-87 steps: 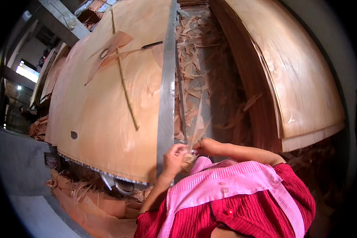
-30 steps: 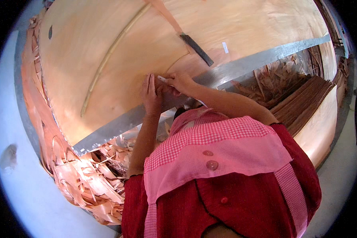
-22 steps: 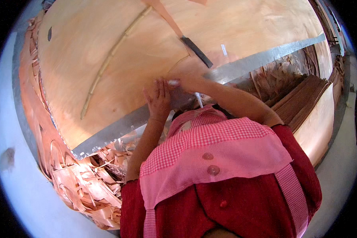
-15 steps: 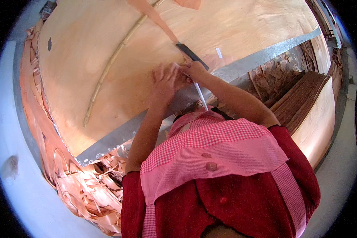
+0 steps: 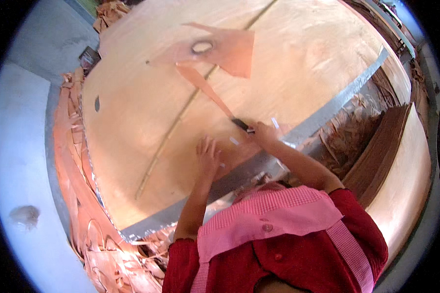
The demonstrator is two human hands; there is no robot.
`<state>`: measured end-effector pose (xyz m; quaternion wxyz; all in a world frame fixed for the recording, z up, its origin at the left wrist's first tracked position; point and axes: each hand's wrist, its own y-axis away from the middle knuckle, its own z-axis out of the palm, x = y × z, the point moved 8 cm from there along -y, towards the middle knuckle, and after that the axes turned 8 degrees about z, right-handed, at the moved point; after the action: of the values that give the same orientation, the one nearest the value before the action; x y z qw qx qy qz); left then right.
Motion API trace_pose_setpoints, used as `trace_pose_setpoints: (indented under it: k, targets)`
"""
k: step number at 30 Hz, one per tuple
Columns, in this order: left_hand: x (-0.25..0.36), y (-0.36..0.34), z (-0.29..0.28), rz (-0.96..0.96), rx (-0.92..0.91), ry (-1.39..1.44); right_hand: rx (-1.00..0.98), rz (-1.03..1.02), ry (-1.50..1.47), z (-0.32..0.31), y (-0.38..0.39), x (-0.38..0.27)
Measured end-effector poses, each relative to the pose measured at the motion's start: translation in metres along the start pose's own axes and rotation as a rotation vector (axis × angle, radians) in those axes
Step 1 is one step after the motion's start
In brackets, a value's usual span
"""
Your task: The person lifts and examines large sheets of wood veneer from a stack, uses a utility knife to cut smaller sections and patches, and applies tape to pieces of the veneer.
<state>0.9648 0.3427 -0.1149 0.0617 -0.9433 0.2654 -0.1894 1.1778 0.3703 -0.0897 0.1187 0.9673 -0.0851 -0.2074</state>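
A large pale wood veneer sheet covers the table in front of me. My left hand lies on it with the fingers spread, holding nothing. To its right, my right hand is closed over the near end of a black bar-shaped tool; the fingers partly hide that end. A narrow reddish veneer strip runs away from the tool's far end. Small white strips lie around the hands: one beyond the right hand, another between the hands.
A long thin stick lies across the sheet. Farther off is a reddish veneer piece with a hole. A grey metal edge borders the near side. Veneer scraps heap at lower left; stacked brown sheets stand at right.
My view has shifted, showing more of the far sheet. The hands have moved apart, and my right hand now covers the black tool's near end. The long white strip between them is out of sight.
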Motion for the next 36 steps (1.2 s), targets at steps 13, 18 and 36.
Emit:
trace_pose_setpoints:
  k: [13, 18, 36]
  targets:
    - [-0.053, 0.022, -0.025, -0.183, 0.105, -0.206, -0.039, -0.01, -0.022, 0.008, -0.012, 0.007]
    - [-0.041, 0.04, -0.016, -0.181, 0.15, -0.244, -0.17, -0.052, -0.343, -0.029, -0.009, 0.031]
    - [-0.016, 0.186, -0.044, -0.364, 0.129, -0.421, -0.241, 0.24, -1.329, -0.038, -0.091, 0.126]
